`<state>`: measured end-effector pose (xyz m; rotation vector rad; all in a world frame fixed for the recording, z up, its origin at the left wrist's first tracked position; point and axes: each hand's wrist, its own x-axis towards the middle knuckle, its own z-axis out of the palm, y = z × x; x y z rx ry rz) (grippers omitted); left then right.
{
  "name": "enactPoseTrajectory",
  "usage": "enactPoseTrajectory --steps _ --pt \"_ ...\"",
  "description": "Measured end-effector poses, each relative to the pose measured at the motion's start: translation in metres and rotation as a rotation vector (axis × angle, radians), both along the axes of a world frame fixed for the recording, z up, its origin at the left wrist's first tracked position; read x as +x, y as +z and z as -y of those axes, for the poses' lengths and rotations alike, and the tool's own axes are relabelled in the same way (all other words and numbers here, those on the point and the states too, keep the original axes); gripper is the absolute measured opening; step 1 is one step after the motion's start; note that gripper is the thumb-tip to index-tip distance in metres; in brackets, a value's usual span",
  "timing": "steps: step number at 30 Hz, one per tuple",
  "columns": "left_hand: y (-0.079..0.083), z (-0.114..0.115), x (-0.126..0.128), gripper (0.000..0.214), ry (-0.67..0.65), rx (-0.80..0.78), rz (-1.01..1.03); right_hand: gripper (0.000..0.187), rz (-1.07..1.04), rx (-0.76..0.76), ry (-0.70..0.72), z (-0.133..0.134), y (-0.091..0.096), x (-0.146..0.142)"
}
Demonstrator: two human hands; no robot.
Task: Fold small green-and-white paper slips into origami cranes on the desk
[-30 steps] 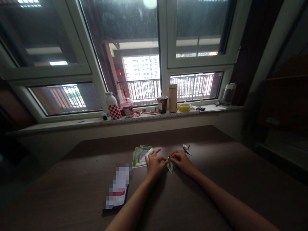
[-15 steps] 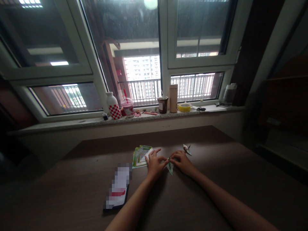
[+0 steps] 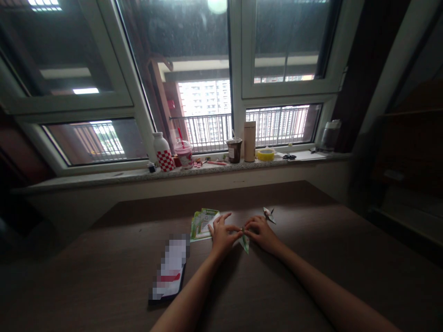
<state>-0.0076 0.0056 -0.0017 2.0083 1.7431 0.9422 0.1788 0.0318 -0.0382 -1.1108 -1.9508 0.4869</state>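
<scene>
My left hand (image 3: 223,234) and my right hand (image 3: 260,231) meet over the middle of the brown table (image 3: 104,272). Thumb and forefinger of each pinch the upper end of a small folded paper (image 3: 245,244), green and white, whose pointed end hangs toward me. The other fingers of the left hand are spread. Just beyond the right hand lies a second folded paper piece (image 3: 269,215) with pointed tips. Beside my left fingers is a fanned stack of green-and-white paper sheets (image 3: 204,223), partly covered by the hand.
A phone (image 3: 169,272), its screen blurred out, lies left of my left forearm. Along the windowsill stand a checkered bottle (image 3: 164,154), a pink drink cup (image 3: 184,154), a dark drink cup (image 3: 234,151), a tan flask (image 3: 249,142), yellow tape (image 3: 265,155) and scissors (image 3: 289,157).
The folded paper has tilted slightly, its lower tip shifting a little toward me. Both hands keep their pinch with hardly any movement.
</scene>
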Motion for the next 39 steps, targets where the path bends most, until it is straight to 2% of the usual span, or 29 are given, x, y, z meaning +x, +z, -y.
enactPoseTrajectory --steps 14,27,33,39 --pt "0.002 -0.001 -0.001 0.006 0.015 -0.014 0.031 0.019 -0.011 0.047 0.023 0.002 0.002 -0.002" --pt "0.001 0.000 0.001 0.008 0.007 -0.036 -0.003 0.018 -0.069 -0.010 -0.035 0.002 0.007 0.001" --pt "0.001 0.001 0.002 0.005 -0.019 -0.037 -0.031 0.017 -0.123 0.017 -0.020 0.005 0.014 0.001" --pt "0.003 0.003 0.003 0.003 -0.045 -0.034 -0.047 0.007 -0.133 0.015 -0.003 0.005 0.015 0.001"
